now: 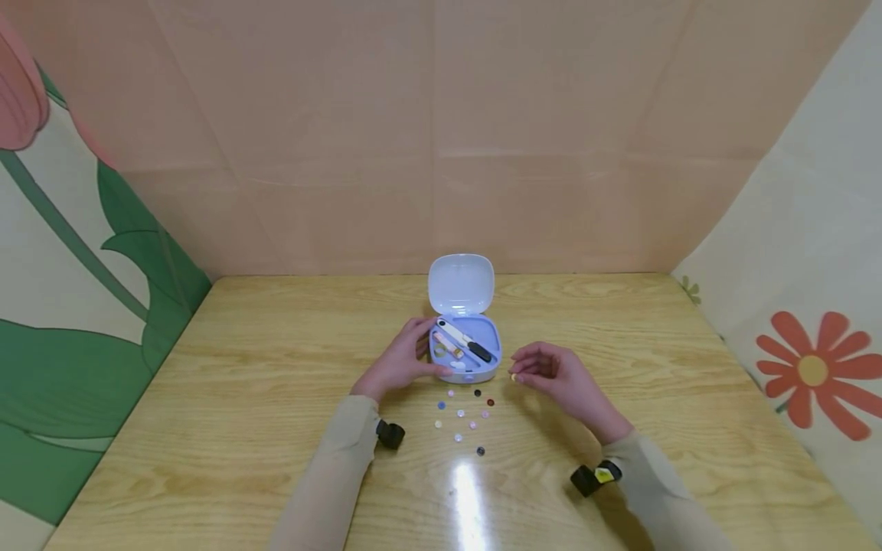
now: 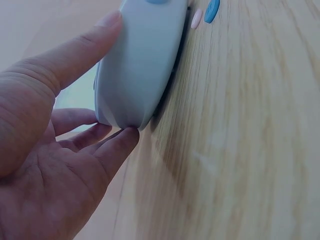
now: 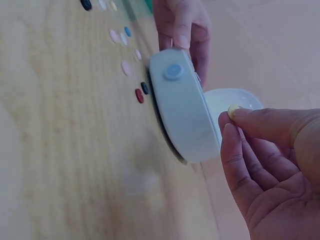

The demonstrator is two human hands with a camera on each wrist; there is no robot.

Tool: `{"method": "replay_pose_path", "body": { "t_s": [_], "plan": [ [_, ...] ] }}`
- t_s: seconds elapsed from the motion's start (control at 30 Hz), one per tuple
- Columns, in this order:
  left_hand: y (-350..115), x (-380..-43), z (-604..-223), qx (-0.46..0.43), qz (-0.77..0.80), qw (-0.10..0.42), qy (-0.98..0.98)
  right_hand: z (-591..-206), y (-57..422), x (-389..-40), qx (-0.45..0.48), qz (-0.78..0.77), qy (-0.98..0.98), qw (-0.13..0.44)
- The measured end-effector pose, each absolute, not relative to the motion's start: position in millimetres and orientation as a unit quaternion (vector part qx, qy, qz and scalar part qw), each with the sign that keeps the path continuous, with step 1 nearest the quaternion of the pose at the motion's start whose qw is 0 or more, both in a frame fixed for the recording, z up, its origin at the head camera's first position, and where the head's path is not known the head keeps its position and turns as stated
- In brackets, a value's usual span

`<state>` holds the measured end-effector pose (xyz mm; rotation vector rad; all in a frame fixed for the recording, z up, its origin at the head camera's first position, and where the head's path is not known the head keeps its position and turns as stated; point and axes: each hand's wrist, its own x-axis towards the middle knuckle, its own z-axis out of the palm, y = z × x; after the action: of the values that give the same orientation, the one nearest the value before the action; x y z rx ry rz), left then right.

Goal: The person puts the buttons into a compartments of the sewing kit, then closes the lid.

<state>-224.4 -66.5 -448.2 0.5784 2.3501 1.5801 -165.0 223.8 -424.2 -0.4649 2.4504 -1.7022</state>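
My left hand [image 1: 401,361] grips the left side of a small lilac box [image 1: 482,376], thumb on the front rim and fingers around the side and back corner. The box's pale lid [image 1: 462,282] stands raised at the back. Inside lie a long white tool with a black end [image 1: 479,351], a small pink-and-yellow piece [image 1: 448,345] and some small white bits [image 1: 457,366]. Just right of the box, my right hand [image 1: 561,380] pinches a yellow button [image 3: 233,111] between thumb and index finger, above the table.
Several loose buttons lie scattered in front of the box, among them a blue one [image 1: 442,405], a red one [image 1: 491,402] and a dark one [image 1: 481,451]. They rest on a wood-grain table [image 1: 276,367]. Behind it rises a plain pinkish backdrop [image 1: 331,153].
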Motion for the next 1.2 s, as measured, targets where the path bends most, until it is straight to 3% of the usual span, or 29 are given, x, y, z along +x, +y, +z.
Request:
{"method": "replay_pose_path", "body": {
  "t_s": [1.2],
  "plan": [
    [-67.8, -226.0, -449.2, 0.205, 0.549, 0.124, 0.801, -419.5, 195.0, -233.9, -0.069, -0.562, 0.824, -0.001]
  ]
}}
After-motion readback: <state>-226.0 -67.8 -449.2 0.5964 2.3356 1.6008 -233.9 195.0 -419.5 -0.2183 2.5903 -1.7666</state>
